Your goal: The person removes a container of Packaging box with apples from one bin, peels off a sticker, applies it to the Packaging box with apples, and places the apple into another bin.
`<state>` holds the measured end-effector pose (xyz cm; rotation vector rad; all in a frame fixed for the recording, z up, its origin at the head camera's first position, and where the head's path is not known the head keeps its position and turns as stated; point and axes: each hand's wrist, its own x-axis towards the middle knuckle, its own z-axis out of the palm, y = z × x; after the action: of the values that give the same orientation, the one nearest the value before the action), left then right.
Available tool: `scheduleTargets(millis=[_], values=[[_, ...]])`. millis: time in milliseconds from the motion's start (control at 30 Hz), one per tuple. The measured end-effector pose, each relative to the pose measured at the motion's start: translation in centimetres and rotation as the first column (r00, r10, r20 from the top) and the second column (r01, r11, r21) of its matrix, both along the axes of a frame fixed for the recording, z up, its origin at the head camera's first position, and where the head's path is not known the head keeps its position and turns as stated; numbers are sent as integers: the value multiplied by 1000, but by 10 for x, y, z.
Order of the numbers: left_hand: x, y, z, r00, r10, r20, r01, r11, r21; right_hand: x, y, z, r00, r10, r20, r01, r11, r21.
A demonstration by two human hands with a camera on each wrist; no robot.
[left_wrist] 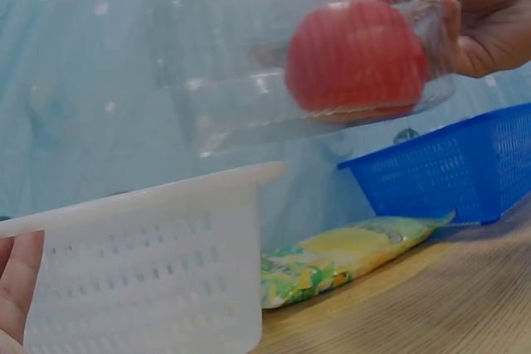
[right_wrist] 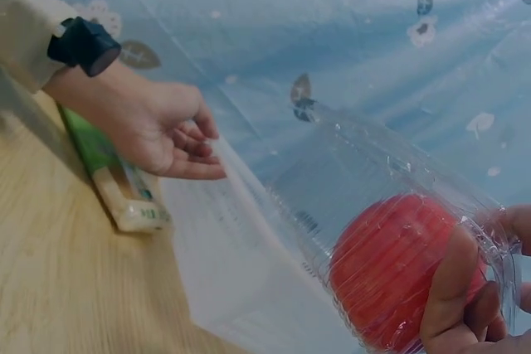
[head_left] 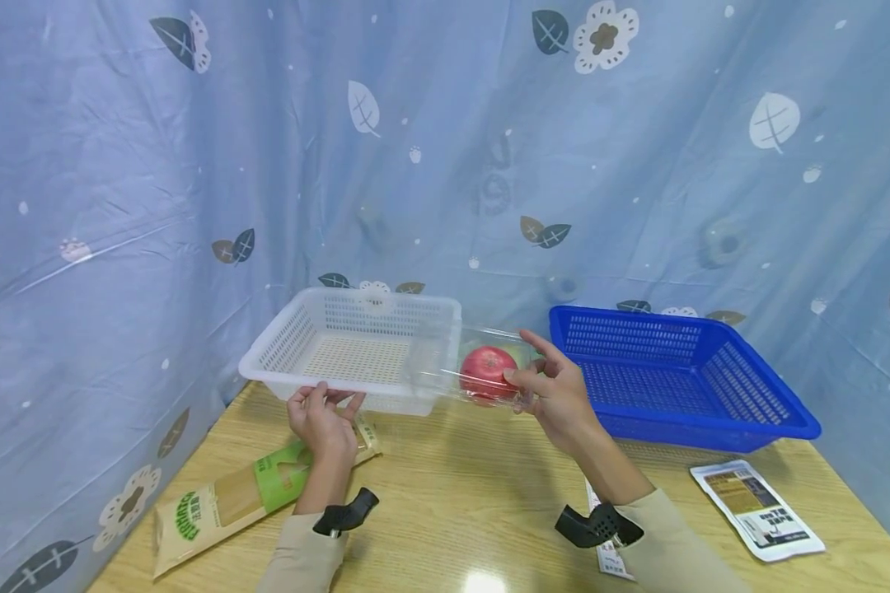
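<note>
My right hand [head_left: 552, 395] pinches end of clear plastic clamshell [head_left: 469, 371], thumb and fingers curled round its edge; red apple [head_left: 487, 372] inside, second greenish fruit behind it, too blurred to name. Clamshell held in air, tilted, far end over right rim of white basket [head_left: 304, 375]. My left hand [head_left: 322, 416] released, fingers relaxed at basket's front rim, holding nothing. Green-labelled noodle pack [head_left: 245, 492] on wooden table [head_left: 452, 486] under left hand. Blue basket [head_left: 712, 420] right of clamshell. White sachet [head_left: 760, 509] on table near right edge.
</note>
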<state>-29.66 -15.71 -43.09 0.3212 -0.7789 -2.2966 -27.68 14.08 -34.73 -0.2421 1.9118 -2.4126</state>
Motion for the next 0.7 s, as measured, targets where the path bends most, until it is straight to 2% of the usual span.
scheduleTargets(millis=[233,700], values=[[1,-1,1,1000,-2,-17,2,1000,12,7,14,-3,1000,-1,10,1,1000,-8],[2,0,1,1000,-2,-5,3,1000,31,25,37,-17,1000,-6,19,6,1000,26]])
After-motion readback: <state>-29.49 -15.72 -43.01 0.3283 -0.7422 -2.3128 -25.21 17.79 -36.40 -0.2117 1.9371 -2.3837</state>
